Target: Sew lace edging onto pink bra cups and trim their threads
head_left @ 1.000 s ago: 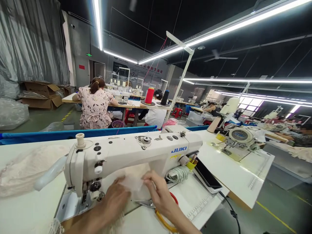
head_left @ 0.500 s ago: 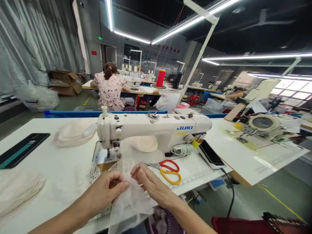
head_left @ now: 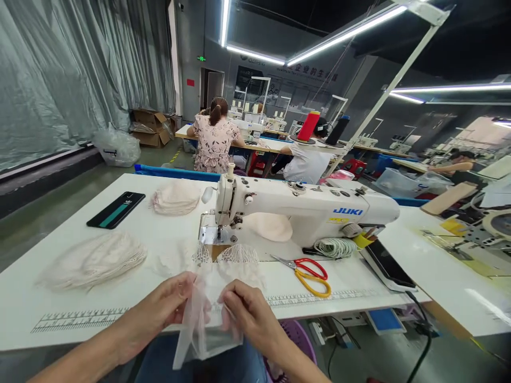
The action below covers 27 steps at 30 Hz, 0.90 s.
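Note:
A piece of sheer white fabric [head_left: 198, 324] hangs between my hands at the table's front edge, over my lap. My left hand [head_left: 175, 298] is closed on its upper left part. On its right side my right hand [head_left: 243, 306] pinches the fabric with thumb and curled fingers. Just beyond the hands, white lace netting [head_left: 239, 260] lies on the table in front of the needle area of a white sewing machine [head_left: 303, 213]. Red-and-yellow-handled scissors [head_left: 307, 274] rest to the right of my right hand, their blades towards the lace.
A stack of pale fabric pieces [head_left: 99, 260] and a smaller stack [head_left: 175, 198] lie left, near a black phone-like slab [head_left: 115, 210]. A ruler strip [head_left: 80, 319] runs along the front edge. A coiled cord [head_left: 335, 247] sits by the machine. A purple basket [head_left: 297, 340] stands below.
The camera view has turned left, so the scene sits further right. My hands have drawn back towards me and the sheer fabric now hangs lower over my lap.

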Each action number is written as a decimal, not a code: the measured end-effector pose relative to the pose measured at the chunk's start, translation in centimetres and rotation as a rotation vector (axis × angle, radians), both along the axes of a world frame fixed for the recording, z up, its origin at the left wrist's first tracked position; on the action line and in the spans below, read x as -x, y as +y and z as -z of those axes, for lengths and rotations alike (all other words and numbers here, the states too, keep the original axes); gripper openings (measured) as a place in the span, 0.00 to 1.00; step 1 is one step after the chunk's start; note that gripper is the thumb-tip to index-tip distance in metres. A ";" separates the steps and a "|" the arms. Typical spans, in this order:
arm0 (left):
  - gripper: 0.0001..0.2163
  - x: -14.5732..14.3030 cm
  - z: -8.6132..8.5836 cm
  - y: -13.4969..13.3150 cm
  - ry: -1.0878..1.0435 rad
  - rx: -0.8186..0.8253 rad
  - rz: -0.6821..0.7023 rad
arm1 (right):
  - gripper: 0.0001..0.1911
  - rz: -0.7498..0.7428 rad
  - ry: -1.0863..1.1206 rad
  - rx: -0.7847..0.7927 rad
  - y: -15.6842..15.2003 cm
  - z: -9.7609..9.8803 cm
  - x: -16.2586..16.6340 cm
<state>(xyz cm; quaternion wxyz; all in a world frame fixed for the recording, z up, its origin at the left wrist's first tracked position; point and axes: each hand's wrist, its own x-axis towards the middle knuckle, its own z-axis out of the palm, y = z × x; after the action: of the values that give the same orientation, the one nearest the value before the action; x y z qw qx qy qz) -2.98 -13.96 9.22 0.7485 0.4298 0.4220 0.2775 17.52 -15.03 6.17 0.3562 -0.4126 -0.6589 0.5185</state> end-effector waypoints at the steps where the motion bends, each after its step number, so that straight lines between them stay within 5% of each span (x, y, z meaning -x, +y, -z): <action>1: 0.23 0.0 0.3 -0.3 -0.056 0.021 -0.016 | 0.17 0.012 -0.001 -0.007 0.0 -0.2 0.4; 4: 0.29 -0.3 1.1 -0.8 -0.043 0.011 -0.036 | 0.17 0.048 -0.018 -0.063 0.2 -0.6 1.5; 11: 0.08 1.0 1.5 -0.8 0.232 -0.112 0.039 | 0.16 0.127 -0.095 -0.055 0.4 -0.7 0.9; 17: 0.30 0.4 0.9 -1.1 0.006 -0.230 -0.005 | 0.11 -0.060 -0.275 -0.205 0.2 -2.9 1.5; 21: 0.08 -0.7 0.5 -0.5 0.147 -0.224 0.250 | 0.10 -0.038 -0.261 -0.239 0.7 -3.9 1.3; 27: 0.07 0.5 0.2 -0.4 0.258 -0.138 0.373 | 0.13 0.029 -0.210 -0.108 1.2 -2.3 0.7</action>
<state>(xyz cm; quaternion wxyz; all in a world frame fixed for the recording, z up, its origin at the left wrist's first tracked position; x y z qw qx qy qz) -3.49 -14.33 9.01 0.6957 0.5822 0.4073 0.1054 16.78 -13.85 8.45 0.3142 -0.4545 -0.7134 0.4310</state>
